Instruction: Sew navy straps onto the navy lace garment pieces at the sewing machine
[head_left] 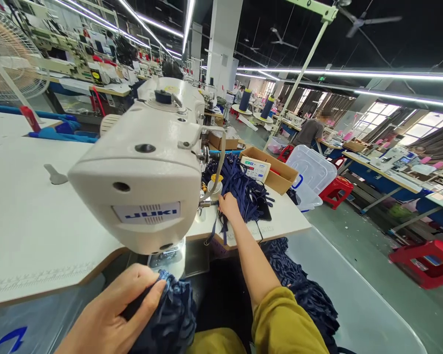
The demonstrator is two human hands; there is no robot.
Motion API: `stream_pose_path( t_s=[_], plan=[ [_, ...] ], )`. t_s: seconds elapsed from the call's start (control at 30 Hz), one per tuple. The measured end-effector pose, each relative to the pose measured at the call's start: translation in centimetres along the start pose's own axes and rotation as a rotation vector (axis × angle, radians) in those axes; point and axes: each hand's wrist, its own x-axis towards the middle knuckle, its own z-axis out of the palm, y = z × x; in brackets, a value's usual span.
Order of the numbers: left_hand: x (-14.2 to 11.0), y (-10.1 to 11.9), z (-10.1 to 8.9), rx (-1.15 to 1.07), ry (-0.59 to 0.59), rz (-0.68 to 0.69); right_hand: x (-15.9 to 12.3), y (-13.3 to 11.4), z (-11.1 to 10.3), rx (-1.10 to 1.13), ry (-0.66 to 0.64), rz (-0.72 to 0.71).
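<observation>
My left hand (127,305) pinches the gathered edge of a bunched navy fabric piece (175,307) between thumb and fingers, just below and in front of the sewing machine head (140,167). The fabric hangs down towards my lap. My right hand (229,206) reaches past the machine's right side, its fingers closed together at a narrow navy strap (223,228); the fingertips are partly hidden. Beside it lies a tangled heap of navy straps (239,184) on the table. More gathered navy fabric (302,290) lies to the right of my right forearm.
A control panel (256,168) and a cardboard box (280,172) stand behind the straps. On the left is the white tabletop (29,206). A clear plastic bin (310,177) and red stools (424,263) are on the right. Further off, a person (312,130) works at a table.
</observation>
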Motion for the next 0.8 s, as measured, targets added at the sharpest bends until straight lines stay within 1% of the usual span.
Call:
stream_pose_path(
  t_s=[0.07,0.1,0.17,0.23,0.3,0.37,0.43,0.5,0.6,0.67,0.73,0.8],
  plan=[
    [0.6,-0.6,0.0,0.011,-0.083,0.033,0.1,0.3,0.1,0.027,0.03,-0.006],
    [0.8,-1.0,0.1,0.048,-0.098,0.034,0.1,0.4,0.0,0.051,0.041,-0.015],
    [1.0,-1.8,0.3,0.207,-0.034,0.083,-0.2,0.3,-0.2,0.121,0.062,-0.041],
    [0.9,-2.4,0.4,0.386,0.028,0.198,-0.9,0.0,-0.6,0.216,0.07,-0.074],
    [0.8,-2.4,0.5,0.526,0.074,0.301,-2.1,-0.5,-1.1,0.334,0.056,-0.104],
    [0.6,-2.0,0.5,0.606,0.103,0.36,-3.8,-1.0,-1.6,0.462,0.014,-0.12],
    [0.3,-1.4,0.6,0.616,0.136,0.425,-6.1,-1.3,-2.0,0.578,-0.048,-0.12],
    [0.0,-0.7,0.8,0.597,0.142,0.481,-8.7,-1.4,-2.1,0.664,-0.117,-0.106],
    [-0.4,0.3,1.3,0.636,0.179,0.476,-12.8,-1.7,-1.5,0.793,-0.241,-0.046],
    [-0.6,0.7,1.6,0.645,0.186,0.458,-15.3,-1.9,-0.6,0.885,-0.379,0.038],
    [-0.8,0.7,1.7,0.592,0.152,0.445,-17.0,-2.2,0.3,0.881,-0.508,0.064],
    [-1.0,0.4,1.6,0.502,0.092,0.421,-18.0,-2.3,1.0,0.744,-0.568,-0.013]
  ],
)
